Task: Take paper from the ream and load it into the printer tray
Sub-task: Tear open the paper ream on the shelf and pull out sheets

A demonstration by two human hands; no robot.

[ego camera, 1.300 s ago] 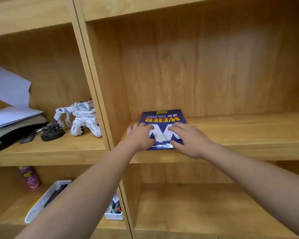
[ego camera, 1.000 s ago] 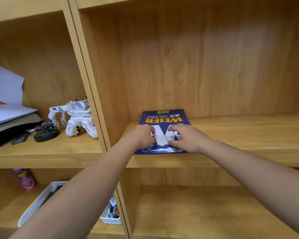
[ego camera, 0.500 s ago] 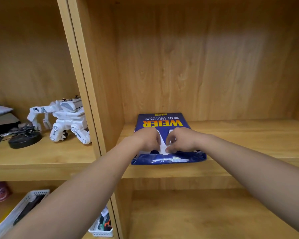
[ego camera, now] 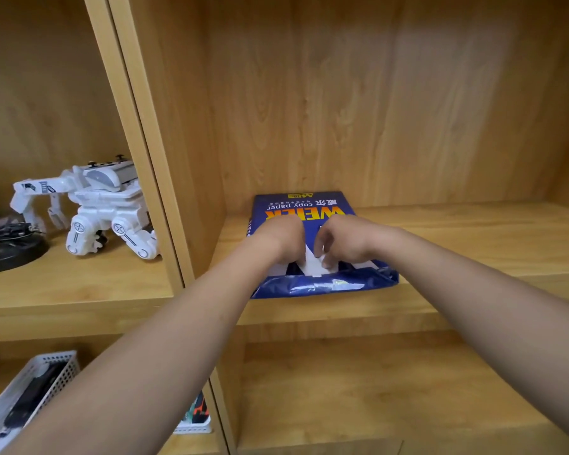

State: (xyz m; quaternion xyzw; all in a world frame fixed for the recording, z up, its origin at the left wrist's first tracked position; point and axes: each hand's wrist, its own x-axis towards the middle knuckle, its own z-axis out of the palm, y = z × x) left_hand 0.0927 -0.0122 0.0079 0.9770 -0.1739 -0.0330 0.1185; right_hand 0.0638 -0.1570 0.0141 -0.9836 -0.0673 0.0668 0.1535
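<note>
On the wooden shelf [ego camera: 457,244], just right of the divider [ego camera: 165,178], the ream [ego camera: 309,208] is lying flat. The left hand [ego camera: 284,239] and right hand [ego camera: 340,239] are both pinching its wrapper near the front edge, likely tearing it open for sheets.

Looks like an office or study storage corner. Light wooden shelving [ego camera: 309,310] split into open compartments by upright panels. Blue wrapped pack of copy paper [ego camera: 312,284] lying flat on the middle shelf, its printed label reading "copy paper". White toy robot [ego camera: 92,208] standing in the neighbouring compartment beside a round black object [ego camera: 10,251]. White mesh basket [ego camera: 30,385] of small dark items on the shelf below, with another small white basket [ego camera: 194,425] just beside the divider.
</note>
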